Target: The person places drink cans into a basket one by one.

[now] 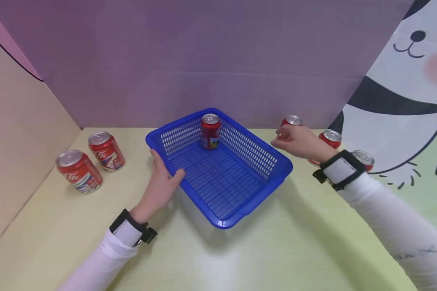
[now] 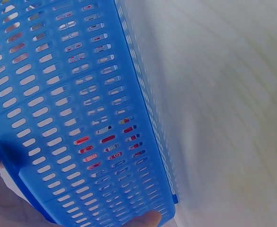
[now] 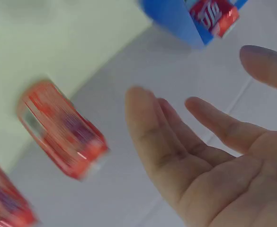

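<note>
My left hand (image 1: 162, 182) grips the left rim of a blue plastic basket (image 1: 236, 220), thumb over the rim. In the left wrist view the slotted basket wall (image 2: 98, 94) fills the left half, with red showing through the slots. A red soda can (image 1: 210, 131) stands upright in the basket's back corner. To the basket's right, my right hand (image 1: 300, 141) is raised in front of a red can (image 1: 293, 120), partly hiding it. The right wrist view shows its fingers loosely bent with nothing between them, apart from a blurred red can (image 3: 62, 130).
Two red cans, one nearer (image 1: 79, 171) and one behind (image 1: 106, 151), stand at the left of the table. Farther right, another can (image 1: 330, 138) and a can (image 1: 364, 159) are partly hidden by the right wrist. A purple wall (image 1: 218, 60) closes off the back.
</note>
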A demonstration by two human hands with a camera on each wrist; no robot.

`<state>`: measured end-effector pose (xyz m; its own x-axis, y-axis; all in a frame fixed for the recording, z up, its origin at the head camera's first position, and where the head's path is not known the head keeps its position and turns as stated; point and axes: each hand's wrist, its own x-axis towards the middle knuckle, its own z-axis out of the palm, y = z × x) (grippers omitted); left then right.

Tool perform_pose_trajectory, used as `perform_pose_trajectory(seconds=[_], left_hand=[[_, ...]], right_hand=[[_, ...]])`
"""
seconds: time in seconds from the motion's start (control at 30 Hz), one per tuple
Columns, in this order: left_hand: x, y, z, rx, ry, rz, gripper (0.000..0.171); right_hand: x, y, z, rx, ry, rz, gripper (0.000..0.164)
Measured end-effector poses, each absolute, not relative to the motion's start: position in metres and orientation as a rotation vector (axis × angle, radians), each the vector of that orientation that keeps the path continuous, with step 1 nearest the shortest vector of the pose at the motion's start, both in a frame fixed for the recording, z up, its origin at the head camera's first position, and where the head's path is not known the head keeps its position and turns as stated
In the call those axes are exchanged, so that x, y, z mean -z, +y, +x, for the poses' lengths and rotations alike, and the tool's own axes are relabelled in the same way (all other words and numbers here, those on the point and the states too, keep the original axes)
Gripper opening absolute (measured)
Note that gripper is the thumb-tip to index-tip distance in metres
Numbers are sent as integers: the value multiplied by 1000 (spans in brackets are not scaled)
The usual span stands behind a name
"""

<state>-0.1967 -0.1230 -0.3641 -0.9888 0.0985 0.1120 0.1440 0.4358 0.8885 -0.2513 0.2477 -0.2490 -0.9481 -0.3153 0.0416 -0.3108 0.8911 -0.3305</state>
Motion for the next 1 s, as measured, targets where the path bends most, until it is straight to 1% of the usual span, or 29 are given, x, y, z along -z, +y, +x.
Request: perform_pose_trajectory(seconds=[0.17,0.33,0.4,0.57,0.73,0.87,1.0], left_hand=[[364,-127,-195,1620,-2631,-205,101],[364,-129,-194,1617,-2610,-207,100],[364,-128,-195,1614,-2605,-219,100],[367,-124,-196,1599,-2605,-257,100],[364,-126,-195,1557,-2645,-272,98],[347,-137,-196,1416,-2805,-374,94],[308,-164,-199,1080,-2944,-485,85]], right_hand=[[282,256,-225,661,3048,-462,43],[309,254,-219,857,3128,-467,38],[318,254,-218,932,3136,-445,38],[328,257,-215,1050,3112,-367,42],[327,256,-215,1032,3084,-358,43],[324,256,-213,1017,3059,-345,43],[325,255,-214,1036,3041,-330,44]])
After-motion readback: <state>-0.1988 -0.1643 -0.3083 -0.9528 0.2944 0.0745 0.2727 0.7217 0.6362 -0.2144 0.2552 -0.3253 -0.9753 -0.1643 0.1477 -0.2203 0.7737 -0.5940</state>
